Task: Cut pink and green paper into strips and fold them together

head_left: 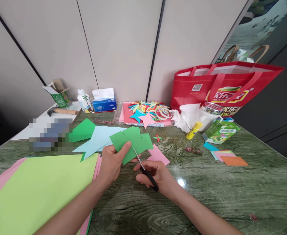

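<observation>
My left hand pinches a piece of green paper by its lower left edge and holds it up over the green marbled table. My right hand is closed round black-handled scissors, whose blades reach into the paper's lower edge. The paper's top edge is notched. Under the paper lie a pink sheet and a pale blue sheet.
A stack of large yellow-green and pink sheets fills the near left. At the back stand a red bag, a tissue box, a bottle, paper stars, a glue stick, a green box and small coloured sheets.
</observation>
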Motion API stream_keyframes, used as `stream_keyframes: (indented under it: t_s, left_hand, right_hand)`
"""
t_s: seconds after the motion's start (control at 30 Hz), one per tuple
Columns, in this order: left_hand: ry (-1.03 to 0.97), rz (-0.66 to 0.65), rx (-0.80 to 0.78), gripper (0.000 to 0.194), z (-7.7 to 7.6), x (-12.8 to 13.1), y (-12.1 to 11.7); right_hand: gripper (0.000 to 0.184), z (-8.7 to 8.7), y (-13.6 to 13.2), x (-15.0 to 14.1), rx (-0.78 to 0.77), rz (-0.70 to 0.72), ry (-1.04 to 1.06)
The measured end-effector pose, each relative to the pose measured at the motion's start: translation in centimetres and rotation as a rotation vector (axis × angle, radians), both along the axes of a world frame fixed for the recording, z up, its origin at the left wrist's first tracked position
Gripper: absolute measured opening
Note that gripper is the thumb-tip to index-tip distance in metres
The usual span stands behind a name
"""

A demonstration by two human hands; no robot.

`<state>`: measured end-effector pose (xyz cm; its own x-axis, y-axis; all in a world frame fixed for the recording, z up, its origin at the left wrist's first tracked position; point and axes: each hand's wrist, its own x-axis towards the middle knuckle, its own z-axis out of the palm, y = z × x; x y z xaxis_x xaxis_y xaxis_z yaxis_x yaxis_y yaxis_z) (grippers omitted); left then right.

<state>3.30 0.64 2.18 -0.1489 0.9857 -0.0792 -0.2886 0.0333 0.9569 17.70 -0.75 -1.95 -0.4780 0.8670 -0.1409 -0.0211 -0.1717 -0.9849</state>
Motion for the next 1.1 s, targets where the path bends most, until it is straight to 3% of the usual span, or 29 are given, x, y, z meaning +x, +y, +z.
stream_keyframes:
  t_s: [0.33,0.47,0.57,0.63,0.83,1.1]
  left_hand:
    - [0.018,-0.02,0.023,0.026,-0.2,0.0,0.1]
    - [0.051,0.105,0.061,0.025,-0.1,-0.5,0.4]
    - [0.141,0.163,0.17,0.055,0.3,-0.9,0.6]
    - [0.228,0.147,0.231,0.063,0.3,-1.1,0.6]
    - [0.42,-0.052,0.179,0.032,-0.6,-1.5,0.4]
    - [0.471,-0.111,0.144,0.03,-0.5,-1.6,0.6]
  right_hand:
    - [0.03,0.3,-0.1,-0.2,-0.019,-0.029,0.04]
    - [0.028,0.3,0.0,-0.1,-0.026,-0.056,0.043]
    - [0.026,0.1,0.0,-0.1,-0.012,-0.061,0.053]
    - [0.025,-0.2,0.1,-0.1,-0.004,-0.065,0.065]
    - [0.024,-0.7,0.3,-0.1,0.0,-0.077,0.084]
    - [0.027,0.5,0.3,0.2,-0.038,-0.033,0.015]
